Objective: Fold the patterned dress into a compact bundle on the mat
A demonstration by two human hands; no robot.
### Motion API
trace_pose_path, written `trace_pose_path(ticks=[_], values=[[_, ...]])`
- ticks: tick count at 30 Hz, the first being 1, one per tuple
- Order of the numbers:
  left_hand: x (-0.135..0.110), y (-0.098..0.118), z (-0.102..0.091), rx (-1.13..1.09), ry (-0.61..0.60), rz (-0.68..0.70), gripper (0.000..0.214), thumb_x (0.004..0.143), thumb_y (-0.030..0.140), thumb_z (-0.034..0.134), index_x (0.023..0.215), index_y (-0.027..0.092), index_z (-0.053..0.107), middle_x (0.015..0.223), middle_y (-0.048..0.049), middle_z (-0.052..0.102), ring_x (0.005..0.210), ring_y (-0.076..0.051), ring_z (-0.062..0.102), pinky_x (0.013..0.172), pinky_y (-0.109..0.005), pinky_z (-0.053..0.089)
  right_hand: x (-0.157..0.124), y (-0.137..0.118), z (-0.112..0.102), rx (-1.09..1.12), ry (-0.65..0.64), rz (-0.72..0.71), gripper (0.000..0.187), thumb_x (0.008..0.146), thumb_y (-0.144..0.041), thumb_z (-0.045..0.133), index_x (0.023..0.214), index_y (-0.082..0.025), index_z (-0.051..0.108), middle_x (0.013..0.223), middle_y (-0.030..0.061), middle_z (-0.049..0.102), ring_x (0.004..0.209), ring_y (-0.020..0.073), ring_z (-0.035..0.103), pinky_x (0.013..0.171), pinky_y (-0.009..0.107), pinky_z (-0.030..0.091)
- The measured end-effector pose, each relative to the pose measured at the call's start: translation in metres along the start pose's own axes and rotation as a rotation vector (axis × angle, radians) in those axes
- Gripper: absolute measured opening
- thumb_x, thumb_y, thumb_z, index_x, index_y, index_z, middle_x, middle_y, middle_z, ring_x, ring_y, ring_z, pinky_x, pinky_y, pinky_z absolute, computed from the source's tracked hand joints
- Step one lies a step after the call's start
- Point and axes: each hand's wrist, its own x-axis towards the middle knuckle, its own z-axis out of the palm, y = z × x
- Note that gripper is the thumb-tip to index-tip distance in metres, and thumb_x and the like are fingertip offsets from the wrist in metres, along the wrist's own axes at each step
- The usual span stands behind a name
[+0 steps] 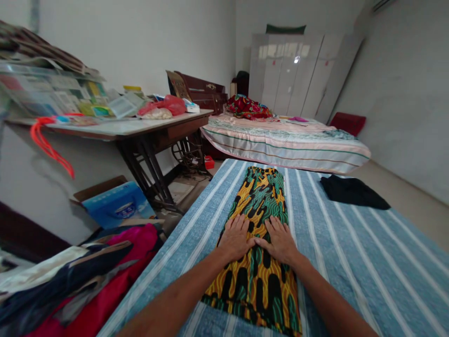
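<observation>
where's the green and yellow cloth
In the head view, the patterned cloth lies low, slightly right of centre, on the blue striped sheet, under the left hand and right hand, left of the black fabric.

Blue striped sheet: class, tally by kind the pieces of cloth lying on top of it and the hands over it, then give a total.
Patterned cloth: 1
Black cloth: 1
Hands: 2 (left hand, right hand)
Total: 4
</observation>
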Motion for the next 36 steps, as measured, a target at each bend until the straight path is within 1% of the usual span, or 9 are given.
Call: trace_pose_path(ticks=[5, 8, 11, 13, 16, 19, 23, 30, 36], values=[[0.0, -0.002, -0.006, -0.061, 0.026, 0.026, 0.062, 0.087, 0.052, 0.035, 0.133, 0.011, 0.039, 0.144, -0.0169, 0.034, 0.134, -0.027, 0.027, 0.109, -0.047, 0.021, -0.005, 0.0, 0.0, 0.005, 0.067, -0.023, 0.084, 0.083, -0.07, 0.028, 0.138, -0.005, 0.035, 0.146, 0.0211, 0.026, 0.135, 0.0323, 0.02, 0.107, 0.051, 0.018], [-0.011, -0.008, -0.013, -0.112, 0.05, 0.029, 0.058, 0.088, 0.049, 0.037, 0.132, 0.011, 0.04, 0.143, -0.0157, 0.035, 0.134, -0.026, 0.027, 0.109, -0.045, 0.024, -0.024, -0.002, -0.007, 0.03, 0.128, -0.085, 0.077, 0.085, -0.065, 0.033, 0.138, -0.008, 0.036, 0.145, 0.0182, 0.029, 0.135, 0.0302, 0.021, 0.108, 0.051, 0.017], [-0.035, -0.018, -0.017, -0.118, 0.081, 0.058, 0.049, 0.088, 0.042, 0.041, 0.128, 0.014, 0.045, 0.142, -0.0134, 0.038, 0.132, -0.025, 0.031, 0.108, -0.044, 0.028, -0.058, -0.007, -0.009, 0.088, 0.167, -0.166, 0.069, 0.086, -0.059, 0.038, 0.135, -0.011, 0.042, 0.144, 0.0157, 0.033, 0.135, 0.0284, 0.023, 0.108, 0.049, 0.021], [-0.055, -0.024, -0.017, -0.122, 0.109, 0.083, 0.046, 0.087, 0.041, 0.044, 0.127, 0.017, 0.046, 0.141, -0.0123, 0.04, 0.131, -0.025, 0.034, 0.107, -0.045, 0.031, -0.083, -0.011, -0.006, 0.12, 0.182, -0.216, 0.065, 0.086, -0.058, 0.041, 0.133, -0.014, 0.044, 0.143, 0.0143, 0.035, 0.134, 0.0281, 0.026, 0.108, 0.049, 0.023], [-0.084, -0.031, -0.014, -0.125, 0.15, 0.102, 0.047, 0.088, 0.04, 0.044, 0.129, 0.018, 0.044, 0.14, -0.0118, 0.042, 0.13, -0.025, 0.036, 0.105, -0.045, 0.034, -0.115, -0.015, 0.007, 0.135, 0.192, -0.299, 0.065, 0.084, -0.057, 0.046, 0.134, -0.016, 0.043, 0.142, 0.013, 0.036, 0.133, 0.029, 0.028, 0.108, 0.05, 0.024], [-0.105, -0.033, -0.009, -0.092, 0.169, 0.102, 0.047, 0.089, 0.038, 0.042, 0.13, 0.017, 0.043, 0.138, -0.0118, 0.044, 0.128, -0.025, 0.039, 0.104, -0.045, 0.037, -0.131, -0.017, 0.023, 0.131, 0.19, -0.377, 0.069, 0.081, -0.058, 0.05, 0.136, -0.017, 0.041, 0.143, 0.0132, 0.035, 0.132, 0.0308, 0.028, 0.106, 0.052, 0.027], [-0.115, -0.032, -0.004, -0.026, 0.193, 0.091, 0.045, 0.088, 0.038, 0.045, 0.129, 0.018, 0.046, 0.135, -0.0112, 0.048, 0.125, -0.025, 0.043, 0.102, -0.046, 0.039, -0.133, -0.018, 0.035, 0.112, 0.186, -0.407, 0.069, 0.081, -0.058, 0.05, 0.136, -0.017, 0.041, 0.142, 0.014, 0.035, 0.132, 0.0323, 0.029, 0.104, 0.054, 0.03], [-0.113, -0.034, 0.002, 0.042, 0.256, 0.112, 0.045, 0.086, 0.036, 0.048, 0.127, 0.02, 0.047, 0.133, -0.0103, 0.051, 0.122, -0.025, 0.046, 0.099, -0.045, 0.042, -0.125, -0.016, 0.043, 0.052, 0.247, -0.45, 0.067, 0.081, -0.059, 0.049, 0.132, -0.015, 0.047, 0.139, 0.017, 0.04, 0.128, 0.0338, 0.036, 0.1, 0.052, 0.036], [-0.112, -0.038, 0.002, 0.088, 0.312, 0.15, 0.043, 0.084, 0.036, 0.05, 0.124, 0.02, 0.049, 0.129, -0.0095, 0.054, 0.119, -0.026, 0.049, 0.096, -0.044, 0.046, -0.118, -0.01, 0.063, 0.073, 0.305, -0.437, 0.068, 0.078, -0.063, 0.05, 0.131, -0.02, 0.047, 0.138, 0.0128, 0.042, 0.127, 0.0319, 0.038, 0.1, 0.049, 0.036]])
